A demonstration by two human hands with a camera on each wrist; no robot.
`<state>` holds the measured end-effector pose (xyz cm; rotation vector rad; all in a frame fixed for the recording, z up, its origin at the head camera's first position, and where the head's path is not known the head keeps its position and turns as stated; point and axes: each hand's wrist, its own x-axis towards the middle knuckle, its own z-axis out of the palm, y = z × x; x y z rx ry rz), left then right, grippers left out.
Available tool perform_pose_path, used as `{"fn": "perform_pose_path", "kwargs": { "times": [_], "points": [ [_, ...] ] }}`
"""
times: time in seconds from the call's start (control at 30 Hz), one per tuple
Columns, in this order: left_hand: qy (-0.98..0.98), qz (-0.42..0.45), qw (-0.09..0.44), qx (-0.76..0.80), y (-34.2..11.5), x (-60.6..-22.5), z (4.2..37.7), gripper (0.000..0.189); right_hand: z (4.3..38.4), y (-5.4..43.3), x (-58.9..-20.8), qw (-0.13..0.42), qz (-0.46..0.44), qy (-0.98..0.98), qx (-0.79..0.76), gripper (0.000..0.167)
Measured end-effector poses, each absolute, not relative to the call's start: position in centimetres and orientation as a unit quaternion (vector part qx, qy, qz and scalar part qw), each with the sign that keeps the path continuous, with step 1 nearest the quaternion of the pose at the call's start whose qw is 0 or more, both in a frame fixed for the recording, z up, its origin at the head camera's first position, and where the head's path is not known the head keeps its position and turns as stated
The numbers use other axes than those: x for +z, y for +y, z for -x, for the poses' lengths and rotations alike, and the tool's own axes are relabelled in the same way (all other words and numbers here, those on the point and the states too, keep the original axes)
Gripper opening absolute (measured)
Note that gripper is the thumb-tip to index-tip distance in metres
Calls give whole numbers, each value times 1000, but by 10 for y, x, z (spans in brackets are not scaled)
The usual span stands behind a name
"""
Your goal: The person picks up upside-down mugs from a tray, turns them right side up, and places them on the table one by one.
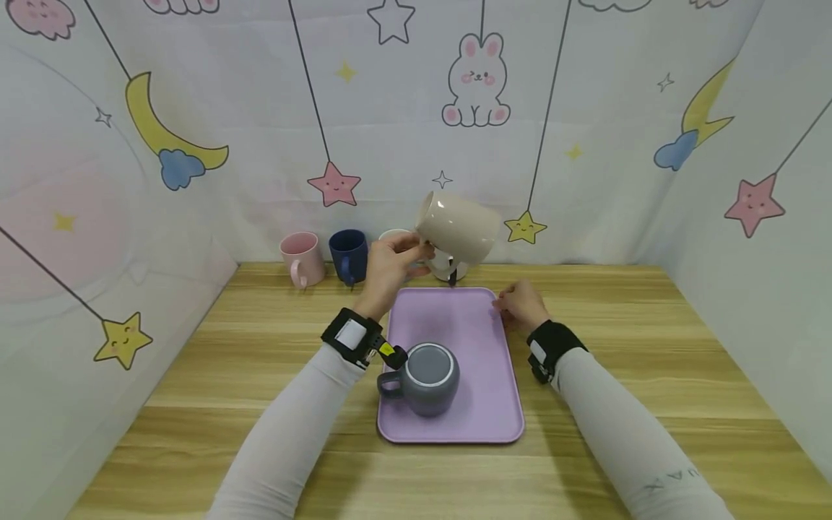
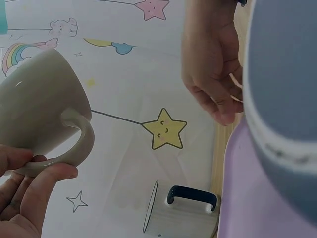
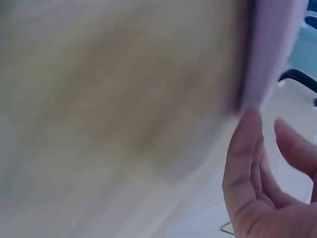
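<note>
Above the far end of the lilac tray (image 1: pixel 484 375), a cream mug (image 1: pixel 460 225) is held tilted by my left hand (image 1: pixel 388 271). Thumb and fingers pinch its handle, as the left wrist view shows. My right hand (image 1: pixel 523 305) is at the tray's far right corner. In the right wrist view its fingertips (image 3: pixel 251 121) touch the tray's edge, while the thumb stands apart from them. A dark grey mug (image 1: pixel 429 393) sits upside down on the near left part of the tray, its handle pointing left.
Along the back wall stand a pink mug (image 1: pixel 302 258) and a navy mug (image 1: pixel 349 254). Right of them is a white mug with a dark handle (image 2: pixel 181 213), partly hidden by the cream mug. Another pale rim (image 1: pixel 395 233) shows behind my left hand. Printed cloth walls enclose the wooden table (image 1: pixel 624 347).
</note>
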<state>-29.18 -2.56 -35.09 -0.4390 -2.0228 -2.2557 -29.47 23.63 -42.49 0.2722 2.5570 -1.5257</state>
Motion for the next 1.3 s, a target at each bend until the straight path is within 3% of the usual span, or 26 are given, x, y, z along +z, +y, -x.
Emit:
{"fn": "perform_pose_path", "kwargs": {
  "times": [0.13,0.23,0.77,1.3],
  "points": [
    [-651,141,42,-745,-21,-350,292,25,298,233,-417,9,-38,851,-523,26],
    [-646,137,44,-749,-17,-350,292,25,299,231,-413,-2,-2,821,-571,31],
    [-638,114,65,-759,1,-349,292,24,295,222,-392,47,108,711,-693,45],
    [-618,99,64,-778,12,-347,296,24,295,206,-383,63,129,614,-776,39]
  ]
}}
